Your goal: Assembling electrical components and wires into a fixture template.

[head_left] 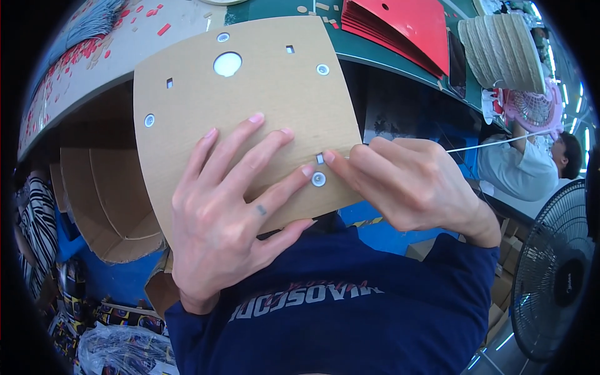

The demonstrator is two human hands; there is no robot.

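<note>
1. Cardboard panel point(250, 119), brown and punched with holes, is held up before the chest, in front of a green worktable point(375, 53) in a workshop.
2. Its face is turned toward the camera; no long axis can be told.
3. The left hand point(231, 212) is spread flat on it, fingers open; the right hand point(406, 184) is pinched on a small white clip point(320, 159) above a white rivet point(319, 180).
4. Red sheets point(406, 28), stacked cardboard pieces point(500, 50), a black fan point(556, 275) and a co-worker point(531, 165) are seen nearby.

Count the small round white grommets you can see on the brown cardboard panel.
4: one top centre, one upper right, one at the left edge, one by the fingertips, lower right. The hands may hide others.
</note>
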